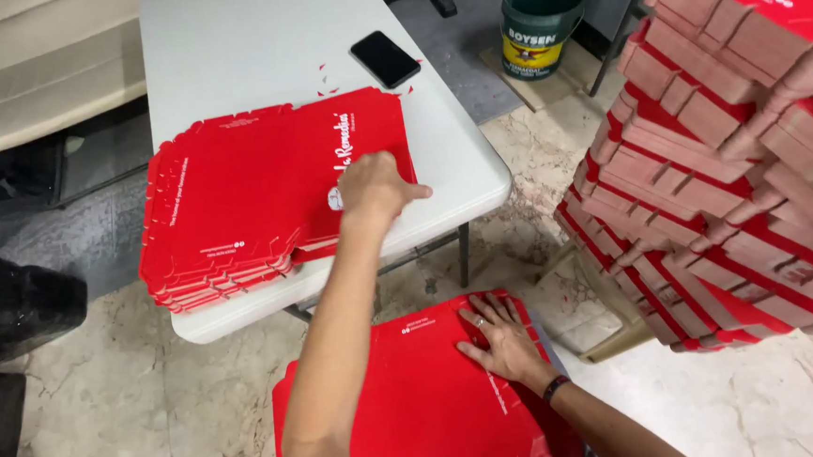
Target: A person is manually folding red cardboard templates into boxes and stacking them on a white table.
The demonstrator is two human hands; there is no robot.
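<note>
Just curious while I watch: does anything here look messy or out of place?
Small red scraps lie scattered on the white table near the black phone, and the flat red box stack juts over the table's front edge.

Both my arms were bare, no sleeves up to the frame edge. My right hand (503,343) had a ring on one finger and a dark band with a small red mark at the wrist. My left hand (373,187) wore nothing.
</note>
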